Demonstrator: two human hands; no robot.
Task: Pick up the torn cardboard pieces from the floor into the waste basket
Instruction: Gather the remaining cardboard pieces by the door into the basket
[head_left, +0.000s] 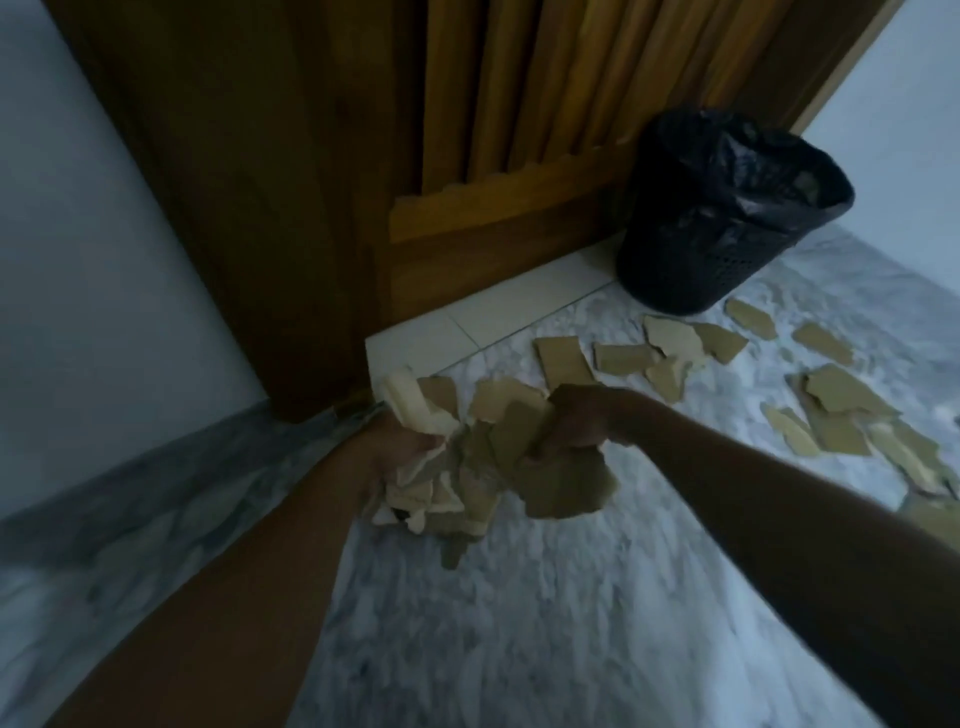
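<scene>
1. The left hand (400, 452) is gripping the pale end of a bunch of torn cardboard pieces (483, 457), fingers clenched around it.
2. The bunch is stretching crosswise between both hands above the floor (519, 623), with its ragged edges hanging down.
3. The right hand (576, 415) is clutching the brown end, fingers curled tight.
4. Loose pieces (841, 405) are lying flat in a band running right, near the waste basket (727, 218), which is standing mouth up beside the door (311, 208).
</scene>
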